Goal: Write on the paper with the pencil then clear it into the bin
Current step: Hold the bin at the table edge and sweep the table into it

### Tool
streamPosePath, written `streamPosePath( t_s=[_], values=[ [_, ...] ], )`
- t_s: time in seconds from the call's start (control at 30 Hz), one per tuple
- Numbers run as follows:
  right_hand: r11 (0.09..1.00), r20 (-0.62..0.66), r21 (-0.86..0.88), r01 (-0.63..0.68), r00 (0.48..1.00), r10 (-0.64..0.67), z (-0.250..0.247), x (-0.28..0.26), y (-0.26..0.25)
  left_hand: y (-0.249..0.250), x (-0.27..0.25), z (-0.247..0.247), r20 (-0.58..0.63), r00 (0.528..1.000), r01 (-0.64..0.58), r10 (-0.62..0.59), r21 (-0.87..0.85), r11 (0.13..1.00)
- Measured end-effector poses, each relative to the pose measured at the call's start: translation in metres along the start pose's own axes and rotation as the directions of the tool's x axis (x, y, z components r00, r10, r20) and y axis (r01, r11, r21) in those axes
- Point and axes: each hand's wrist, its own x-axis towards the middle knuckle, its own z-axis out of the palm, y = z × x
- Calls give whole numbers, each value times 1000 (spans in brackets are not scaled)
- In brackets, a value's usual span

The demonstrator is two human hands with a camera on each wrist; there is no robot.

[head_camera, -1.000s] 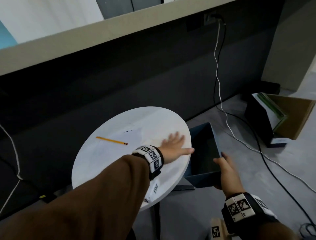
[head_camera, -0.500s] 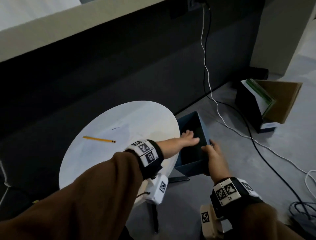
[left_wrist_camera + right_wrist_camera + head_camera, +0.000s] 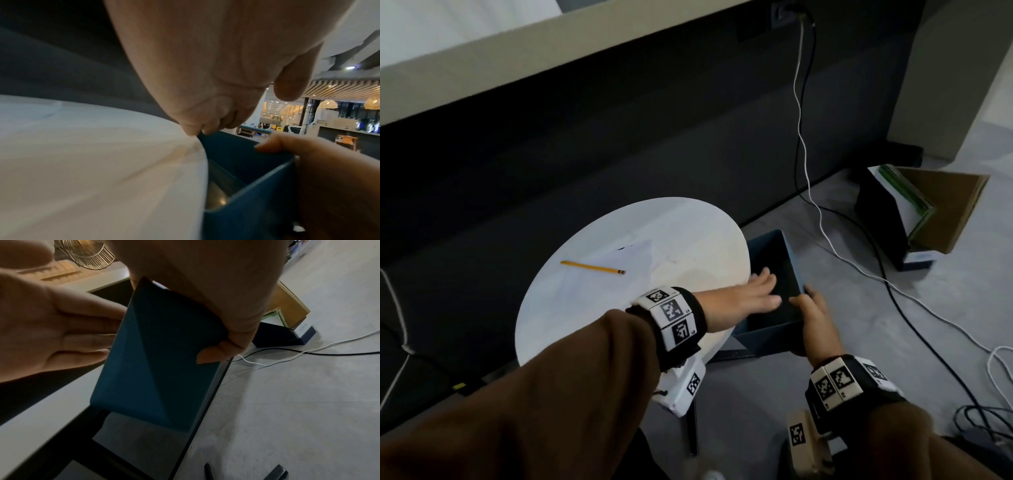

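Right hand (image 3: 812, 320) gripping bin (image 3: 792, 255) rim (left hand (image 3: 751, 294) flat, fingers straight)

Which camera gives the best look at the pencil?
The head view: the whole yellow pencil lies on the white paper on the round table. The left wrist view shows only the tabletop and blue bin; the right wrist view shows the bin's underside. Neither shows the pencil.
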Motion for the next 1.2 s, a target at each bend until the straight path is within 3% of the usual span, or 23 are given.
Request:
streamPosePath(
  t_s=[0.07, 0.13, 0.2, 0.3, 0.37, 0.47, 0.53, 0.6, 0.67, 0.77, 0.8, 0.87, 0.93, 1.0, 1.07, 1.13, 1.2],
  values=[
    [1000, 3, 4, -5, 1000, 5, -2, -2, 2, -14, -3, -12, -133, 990, 48, -40, 57, 997],
    [1000, -6, 5, 5, 1000, -5, -4, -2, 3, -34, -3, -19, -252, 948, 221, -195, 81, 972],
    [1000, -16, -6, 10, 1000, -10, -5, -1, 4, -48, -4, -9, -241, 934, 309, -264, 172, 935],
    [1000, -9, -30, 6, 1000, -6, -3, -5, 1, -45, -10, 18, -88, 988, 144, -123, 293, 945],
    [999, -12, -43, -5, 1000, 4, -1, -7, -1, -36, -17, 23, -15, 1000, 7, -5, 182, 983],
    [1000, -24, -22, -9, 1000, 8, -2, -10, -2, -34, -26, 16, -118, 991, -55, 64, 77, 996],
    [1000, -31, -17, -12, 999, 12, -4, -11, 0, -41, -24, 12, -239, 971, 54, -11, 172, 984],
    [999, -19, -31, -24, 1000, 24, -7, -14, 1, -46, -22, 16, -323, 930, 244, -174, 193, 950],
    [999, -23, -27, -28, 999, 27, -8, -15, 2, -44, -22, 30, -249, 948, 264, -197, 274, 925],
    [1000, -28, -24, -19, 999, 18, -9, -15, 3, -27, -33, 57, -2, 1000, 19, -20, 340, 940],
    [1000, -25, -20, -21, 999, 21, -9, -16, 4, -25, -39, 59, 8, 1000, -12, 11, 299, 954],
    [999, -19, -22, -30, 999, 29, -9, -18, 6, -37, -44, 49, -129, 991, 66, -36, 229, 971],
    [999, -19, -25, -25, 1000, 25, -9, -19, 11, -61, -47, 35, -297, 935, 257, -192, 200, 945],
    [999, -14, -24, -33, 999, 33, -9, -21, 13, -78, -47, 34, -357, 881, 398, -310, 207, 894],
    [999, -11, -18, -49, 999, 49, -7, -24, 14, -68, -46, 47, -274, 930, 319, -245, 275, 907],
    [998, -6, -10, -68, 998, 68, -4, -26, 14, -42, -44, 61, -139, 986, 126, -90, 284, 950],
    [996, 9, -21, -86, 996, 86, -3, -27, 15, -28, -41, 64, -106, 994, 18, 8, 244, 970]
  ],
)
